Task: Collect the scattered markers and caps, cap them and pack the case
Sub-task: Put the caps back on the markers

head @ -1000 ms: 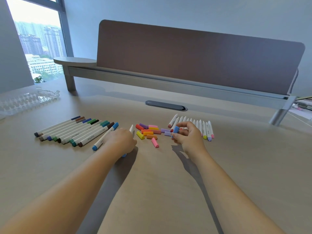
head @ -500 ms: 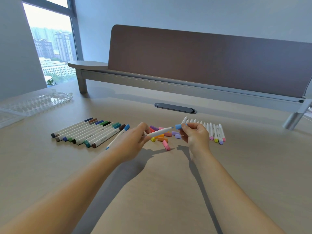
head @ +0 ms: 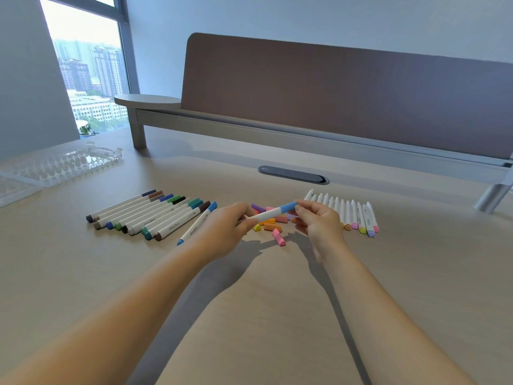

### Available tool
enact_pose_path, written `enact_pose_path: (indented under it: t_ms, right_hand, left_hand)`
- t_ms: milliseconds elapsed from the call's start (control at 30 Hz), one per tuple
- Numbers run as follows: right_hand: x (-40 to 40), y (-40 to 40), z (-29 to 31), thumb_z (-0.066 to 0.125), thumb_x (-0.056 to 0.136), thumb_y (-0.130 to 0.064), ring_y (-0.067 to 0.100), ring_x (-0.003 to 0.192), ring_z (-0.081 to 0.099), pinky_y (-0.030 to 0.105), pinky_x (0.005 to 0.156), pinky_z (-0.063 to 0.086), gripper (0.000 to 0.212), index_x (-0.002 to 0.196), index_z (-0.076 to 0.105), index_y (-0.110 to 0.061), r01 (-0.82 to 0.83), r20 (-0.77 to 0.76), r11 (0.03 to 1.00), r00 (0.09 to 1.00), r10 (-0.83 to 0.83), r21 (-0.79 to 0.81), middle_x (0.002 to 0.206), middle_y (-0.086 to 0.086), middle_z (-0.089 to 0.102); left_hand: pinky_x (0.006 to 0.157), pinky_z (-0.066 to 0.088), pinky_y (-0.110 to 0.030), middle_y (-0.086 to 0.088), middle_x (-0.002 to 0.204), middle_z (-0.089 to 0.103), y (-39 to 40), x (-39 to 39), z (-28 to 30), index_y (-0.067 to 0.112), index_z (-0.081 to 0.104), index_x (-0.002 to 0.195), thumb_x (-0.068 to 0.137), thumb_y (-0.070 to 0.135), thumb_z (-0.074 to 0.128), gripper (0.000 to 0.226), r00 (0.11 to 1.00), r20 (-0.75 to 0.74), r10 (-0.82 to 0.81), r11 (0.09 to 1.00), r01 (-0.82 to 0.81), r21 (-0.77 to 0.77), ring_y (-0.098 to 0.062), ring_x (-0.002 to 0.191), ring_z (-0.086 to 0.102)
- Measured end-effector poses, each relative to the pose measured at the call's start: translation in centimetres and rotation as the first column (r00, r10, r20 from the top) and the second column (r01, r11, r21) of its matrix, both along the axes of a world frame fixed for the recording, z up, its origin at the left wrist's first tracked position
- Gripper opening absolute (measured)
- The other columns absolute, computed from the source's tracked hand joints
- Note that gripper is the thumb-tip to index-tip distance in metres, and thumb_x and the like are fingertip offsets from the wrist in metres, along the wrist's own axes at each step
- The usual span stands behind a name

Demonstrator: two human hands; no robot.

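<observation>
I see my left hand (head: 226, 227) pinching the white barrel of a marker (head: 268, 213) held level above the desk (head: 277, 315); my right hand (head: 316, 222) pinches the light blue cap (head: 288, 207) seated on its far end. Directly beneath lies a heap of loose caps (head: 273, 225), orange, pink, purple and yellow, partly hidden by my fingers; a pink cap (head: 279, 237) lies just nearer me. Left of my hands sits a row of capped markers (head: 151, 215); right, a row of uncapped markers (head: 349, 213). The clear case (head: 55, 165) stands open far left, well apart; a dark oval cable slot (head: 293, 175) lies behind.
</observation>
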State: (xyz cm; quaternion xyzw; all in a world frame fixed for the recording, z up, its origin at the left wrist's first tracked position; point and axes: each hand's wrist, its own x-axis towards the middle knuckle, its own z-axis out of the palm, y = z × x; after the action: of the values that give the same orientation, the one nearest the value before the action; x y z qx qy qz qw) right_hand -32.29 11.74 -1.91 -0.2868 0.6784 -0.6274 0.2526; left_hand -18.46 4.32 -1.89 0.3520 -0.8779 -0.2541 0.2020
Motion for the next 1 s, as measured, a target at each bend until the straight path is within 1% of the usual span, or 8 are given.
enact_pose_path:
  t_ms: [100, 233, 300, 433, 533, 767, 900, 1000]
  right_hand:
    - [0.1, -0.4, -0.1, 0.043, 0.095, -0.004, 0.01, 0.081, 0.054, 0.015, 0.067, 0.045, 0.03, 0.122, 0.057, -0.005, -0.012, -0.035, 1.0, 0.999, 0.013, 0.027, 0.113, 0.012, 0.061]
    - [0.4, -0.9, 0.4, 0.041, 0.096, -0.005, 0.021, 0.106, 0.056, 0.026, 0.082, 0.047, 0.032, 0.125, 0.054, -0.006, 0.004, -0.053, 0.999, 0.999, -0.002, 0.041, 0.124, 0.012, 0.058]
    - [0.6, -1.1, 0.7, 0.039, 0.097, -0.005, 0.021, 0.112, 0.055, 0.027, 0.083, 0.046, 0.034, 0.128, 0.052, -0.008, 0.0, -0.062, 0.999, 0.998, 0.003, 0.043, 0.127, 0.01, 0.056]
    - [1.0, -1.6, 0.8, 0.036, 0.097, -0.003, 0.023, 0.124, 0.049, 0.034, 0.096, 0.045, 0.04, 0.136, 0.043, -0.012, -0.081, -0.159, 0.994, 0.983, 0.091, 0.068, 0.136, 0.007, 0.051]
    - [1.3, -2.0, 0.3, 0.035, 0.098, -0.006, 0.021, 0.125, 0.047, 0.032, 0.098, 0.044, 0.043, 0.141, 0.035, -0.012, -0.091, -0.242, 0.991, 0.964, 0.113, 0.101, 0.138, 0.007, 0.048]
    - [0.9, -1.9, -1.0, 0.039, 0.098, -0.01, 0.009, 0.101, 0.047, 0.02, 0.08, 0.044, 0.034, 0.131, 0.047, -0.007, 0.0, -0.359, 0.987, 0.932, 0.057, 0.159, 0.132, 0.009, 0.052]
    - [0.5, -1.6, -1.2, 0.041, 0.097, -0.01, 0.02, 0.115, 0.052, 0.025, 0.089, 0.046, 0.032, 0.127, 0.05, -0.006, 0.02, -0.401, 0.979, 0.914, 0.064, 0.203, 0.129, 0.009, 0.054]
    - [-0.3, -1.3, -1.2, 0.043, 0.096, -0.011, 0.022, 0.115, 0.054, 0.033, 0.098, 0.047, 0.03, 0.124, 0.052, -0.004, 0.056, -0.403, 0.974, 0.914, 0.039, 0.22, 0.125, 0.009, 0.057]
  left_hand:
    - [0.058, 0.035, -0.011, 0.006, 0.076, 0.05, -0.1, -0.7, -0.1, 0.013, 0.055, 0.112, 0.094, 0.031, 0.041, 0.029, 1.0, 0.009, 0.007, 1.0, -0.007, -0.002, -0.005, 0.062, 0.042]
    - [0.053, 0.032, -0.011, 0.009, 0.07, 0.044, -0.2, -1.5, 0.0, 0.011, 0.054, 0.112, 0.096, 0.029, 0.039, 0.028, 0.999, 0.008, 0.045, 0.999, -0.045, -0.03, -0.005, 0.059, 0.041]
    - [0.054, 0.032, -0.01, 0.007, 0.073, 0.046, -0.4, -1.7, 0.1, 0.01, 0.055, 0.111, 0.096, 0.029, 0.04, 0.028, 0.998, -0.01, 0.068, 0.997, -0.068, -0.042, -0.005, 0.059, 0.041]
    - [0.062, 0.037, -0.014, 0.0, 0.084, 0.054, -0.7, -0.9, -0.4, 0.01, 0.054, 0.11, 0.095, 0.026, 0.041, 0.025, 0.994, -0.06, 0.095, 0.994, -0.099, -0.055, -0.006, 0.064, 0.043]
    - [0.077, 0.043, -0.023, -0.007, 0.103, 0.06, -1.0, 0.2, -0.7, 0.01, 0.052, 0.117, 0.096, 0.018, 0.041, 0.024, 0.989, -0.063, 0.131, 0.987, -0.136, -0.084, -0.011, 0.082, 0.048]
    - [0.094, 0.04, -0.029, -0.01, 0.128, 0.046, -2.5, 2.3, -2.0, 0.01, 0.035, 0.135, 0.094, 0.01, 0.045, 0.042, 0.907, 0.341, 0.248, 0.947, -0.153, -0.281, -0.021, 0.112, 0.045]
    - [0.095, 0.039, -0.034, -0.009, 0.133, 0.04, -3.2, 2.8, -2.5, 0.012, 0.034, 0.135, 0.093, 0.014, 0.046, 0.044, 0.834, 0.453, 0.316, 0.914, -0.139, -0.382, -0.024, 0.117, 0.039]
    - [0.096, 0.036, -0.037, -0.009, 0.134, 0.039, -3.5, 2.7, -2.4, 0.013, 0.036, 0.134, 0.093, 0.015, 0.044, 0.042, 0.801, 0.481, 0.356, 0.895, -0.144, -0.423, -0.025, 0.12, 0.036]
